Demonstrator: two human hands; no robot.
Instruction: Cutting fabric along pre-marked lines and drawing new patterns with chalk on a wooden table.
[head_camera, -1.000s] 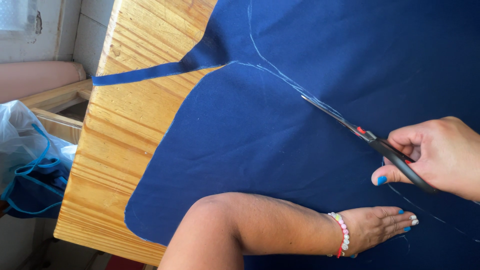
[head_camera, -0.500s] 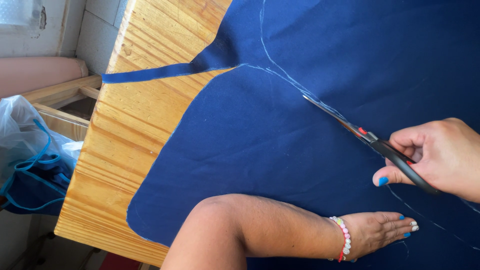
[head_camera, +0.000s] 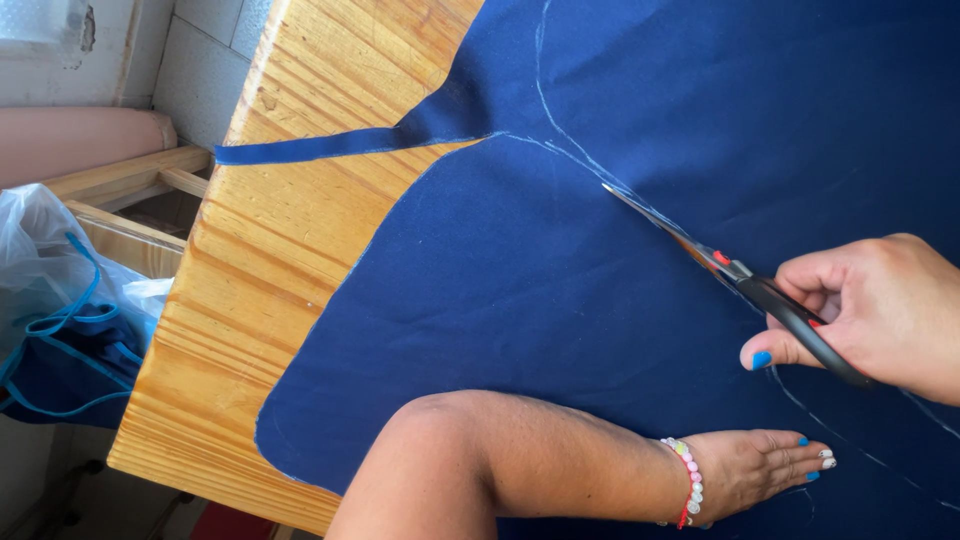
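Fabric (head_camera: 560, 290) lies on the table (head_camera: 270, 260); scissors (head_camera: 740, 280) rest on it, right; bag (head_camera: 60, 310) left of table.

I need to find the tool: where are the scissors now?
In the head view, the scissors are at the right, held by the right hand, blades lying on the blue fabric along its chalk line.

The navy cloth (head_camera: 560, 290) was a matt woven fabric, smooth and flat, with thin chalky white lines drawn on it. The bench (head_camera: 270, 270) under it was varnished pine, glossy-ish, with strong grain and a knot or two. The scissors (head_camera: 740, 275) had shiny metal blades and smooth black plastic handles with a small red bit at the pivot. The beaded bracelet (head_camera: 688, 482) looked like glossy plastic beads. Off to the side, the bag (head_camera: 50, 270) was thin crinkly clear plastic, and the wall tiles (head_camera: 210, 50) looked matt and a bit rough.
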